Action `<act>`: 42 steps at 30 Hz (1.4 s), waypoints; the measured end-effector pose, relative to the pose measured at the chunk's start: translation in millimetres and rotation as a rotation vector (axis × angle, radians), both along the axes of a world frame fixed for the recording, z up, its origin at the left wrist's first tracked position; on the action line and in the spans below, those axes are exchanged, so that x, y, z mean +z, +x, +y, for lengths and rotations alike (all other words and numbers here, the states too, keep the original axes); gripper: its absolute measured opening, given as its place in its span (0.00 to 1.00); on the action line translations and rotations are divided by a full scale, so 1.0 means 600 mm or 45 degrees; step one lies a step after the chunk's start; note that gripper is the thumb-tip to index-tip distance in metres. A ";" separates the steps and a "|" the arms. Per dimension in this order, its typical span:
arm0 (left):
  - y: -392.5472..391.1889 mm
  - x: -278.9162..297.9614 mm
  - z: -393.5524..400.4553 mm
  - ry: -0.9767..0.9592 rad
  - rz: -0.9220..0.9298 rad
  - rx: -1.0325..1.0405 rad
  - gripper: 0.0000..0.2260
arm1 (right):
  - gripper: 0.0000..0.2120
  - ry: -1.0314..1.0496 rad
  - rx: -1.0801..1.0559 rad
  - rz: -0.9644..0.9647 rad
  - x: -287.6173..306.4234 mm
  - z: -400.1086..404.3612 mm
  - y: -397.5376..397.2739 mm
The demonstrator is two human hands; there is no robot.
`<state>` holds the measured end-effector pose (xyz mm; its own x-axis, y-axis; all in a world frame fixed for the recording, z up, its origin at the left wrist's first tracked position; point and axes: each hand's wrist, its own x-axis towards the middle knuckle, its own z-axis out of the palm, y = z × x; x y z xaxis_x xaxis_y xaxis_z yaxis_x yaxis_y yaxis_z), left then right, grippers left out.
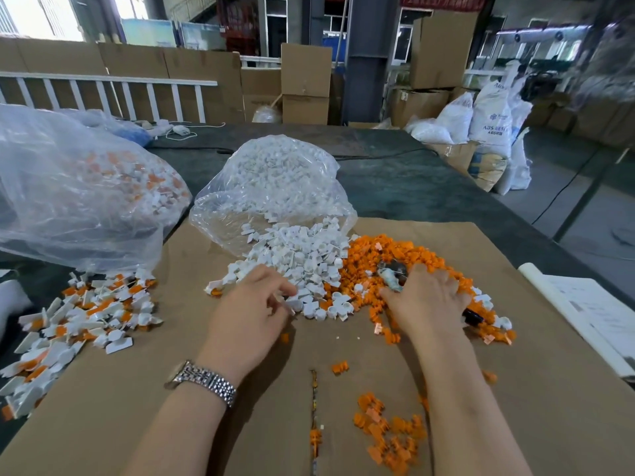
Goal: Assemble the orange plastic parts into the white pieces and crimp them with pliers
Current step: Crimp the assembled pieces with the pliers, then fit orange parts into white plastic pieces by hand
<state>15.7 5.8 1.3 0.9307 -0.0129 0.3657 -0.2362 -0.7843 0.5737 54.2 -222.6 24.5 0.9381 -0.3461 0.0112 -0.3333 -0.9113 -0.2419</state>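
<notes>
L hand (pixel 251 304) pinching white piece (pixel 287 305), R hand (pixel 426 300) gripping pliers (pixel 393 276), handles mostly hidden

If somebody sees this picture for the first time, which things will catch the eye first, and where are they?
The eye goes first to the heap of white pieces spilling from a clear bag at the middle, next to the bright heap of orange parts on its right. The left hand picks at the white heap, and the right hand holds pliers on the orange heap. At the far left lies a pile of joined white-and-orange pieces.
</notes>
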 end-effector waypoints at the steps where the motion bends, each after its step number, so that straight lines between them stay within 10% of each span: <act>1: 0.000 -0.003 0.000 0.082 0.018 -0.032 0.10 | 0.31 0.001 -0.003 0.009 -0.001 0.001 0.001; 10: 0.000 -0.002 0.000 0.102 -0.021 0.100 0.05 | 0.34 0.092 0.009 0.010 0.004 0.002 -0.001; 15: -0.001 0.014 -0.005 -0.451 0.134 0.230 0.08 | 0.12 0.131 0.229 -0.210 0.024 0.001 -0.017; 26: 0.002 0.012 0.005 -1.571 0.590 -0.084 0.12 | 0.04 -0.029 0.433 -0.083 0.012 0.020 -0.025; 34: 0.006 0.009 0.001 -1.772 0.616 -0.232 0.03 | 0.04 1.059 0.764 -0.297 0.034 0.052 -0.037; 42: 0.004 0.016 -0.007 -1.846 0.679 -0.277 0.03 | 0.04 1.262 0.805 -0.385 0.032 0.072 -0.042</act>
<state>18.1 1.6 10.9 0.9792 -0.1013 -0.1757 0.2027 0.5138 0.8336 29.0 -179.5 43.7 0.9499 0.1889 0.2491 0.2939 -0.2684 -0.9174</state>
